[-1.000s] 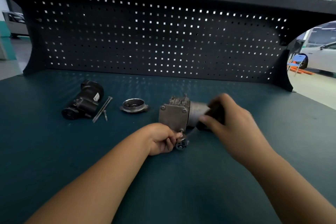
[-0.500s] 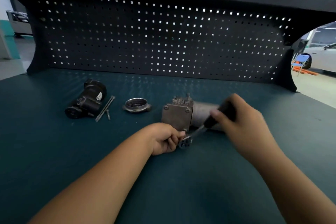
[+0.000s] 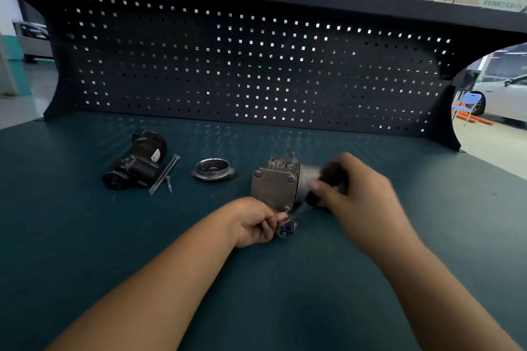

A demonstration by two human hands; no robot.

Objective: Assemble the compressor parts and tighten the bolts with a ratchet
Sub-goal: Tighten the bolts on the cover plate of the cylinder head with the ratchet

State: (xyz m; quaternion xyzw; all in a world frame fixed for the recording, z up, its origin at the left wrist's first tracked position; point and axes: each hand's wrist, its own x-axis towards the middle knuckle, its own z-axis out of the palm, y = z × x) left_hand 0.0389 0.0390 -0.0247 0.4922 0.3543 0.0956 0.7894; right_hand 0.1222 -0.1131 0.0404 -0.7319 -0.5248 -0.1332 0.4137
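Slippage threatens at centre frame, where the left hand (image 3: 256, 222) pinches the ratchet head (image 3: 286, 229) at the lower corner of the compressor body (image 3: 275, 188), loose on the bench (image 3: 114, 236), and the right hand (image 3: 362, 196) grips its handle (image 3: 313, 199): a hard swing could roll the body.

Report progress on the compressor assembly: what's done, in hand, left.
Done: the square end plate sits on the grey compressor body, with two upper bolt heads showing.
In hand: the right hand grips the ratchet by its handle, and the left hand pinches at its head by a lower corner bolt.
Left: the black motor unit, round flange and long bolts lie apart on the bench.
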